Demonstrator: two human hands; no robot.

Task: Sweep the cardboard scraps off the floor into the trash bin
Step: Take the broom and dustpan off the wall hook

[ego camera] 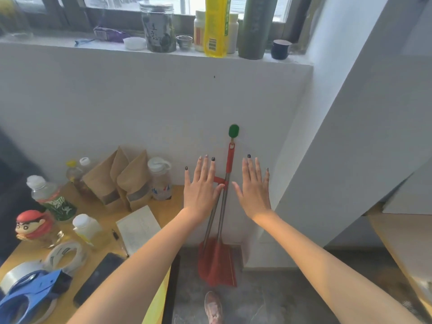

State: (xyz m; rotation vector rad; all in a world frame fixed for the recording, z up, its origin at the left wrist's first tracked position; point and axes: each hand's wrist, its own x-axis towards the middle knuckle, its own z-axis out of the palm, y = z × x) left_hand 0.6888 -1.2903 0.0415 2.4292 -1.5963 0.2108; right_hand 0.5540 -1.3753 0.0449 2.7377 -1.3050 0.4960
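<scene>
A red broom and dustpan set [217, 263] hangs against the white wall from a green hook [233, 131], its two metal handles clipped together and its red head near the floor. My left hand [201, 185] is stretched out flat, fingers apart, just left of the handles, with the thumb overlapping them. My right hand [256, 185] is spread open just right of the handles and holds nothing. No cardboard scraps or trash bin are in view.
A wooden table [163, 199] on the left carries bottles, brown paper bags [121, 178], a notepad, tape rolls, a phone [98, 279] and a figurine. A windowsill [268, 63] above holds jars and bottles. My shoe [213, 307] is on the grey floor. A white wall corner juts out at right.
</scene>
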